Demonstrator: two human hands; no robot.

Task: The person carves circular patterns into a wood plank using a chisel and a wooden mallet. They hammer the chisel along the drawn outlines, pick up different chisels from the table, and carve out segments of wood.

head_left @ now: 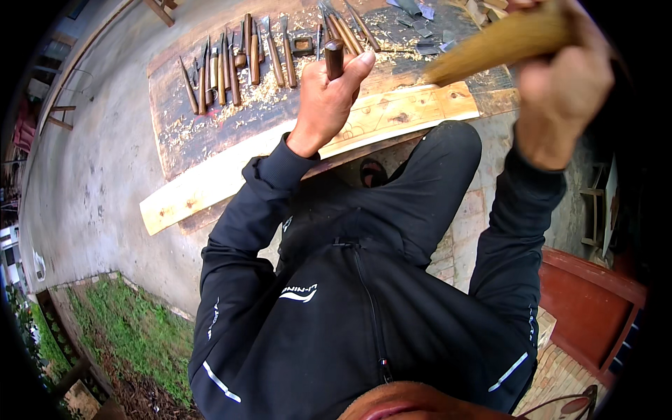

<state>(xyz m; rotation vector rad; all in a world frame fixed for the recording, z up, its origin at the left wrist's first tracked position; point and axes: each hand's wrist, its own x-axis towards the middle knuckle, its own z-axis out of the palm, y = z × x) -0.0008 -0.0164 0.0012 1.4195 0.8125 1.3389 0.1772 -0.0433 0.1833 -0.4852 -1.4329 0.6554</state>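
Note:
My left hand point(323, 105) is closed around the dark wooden handle of a chisel point(334, 61), thumb near its top. The handle's end points up, and the blade is hidden below the fist. That fist is over a long pale wooden board point(413, 108), which has drawn lines and round shapes on its face. Raised at the right, my right hand point(565, 94) grips a yellowish-brown wooden mallet point(500, 47). The mallet is apart from the chisel and, like the hand, somewhat blurred.
Several carving tools point(234, 70) lie in a row across the worktable point(164, 91), among wood shavings point(269, 89). A small dark square block point(302, 46) lies among them. Grey scraps point(425, 47) lie at the far right. My bent knee point(455, 147) is close under the board.

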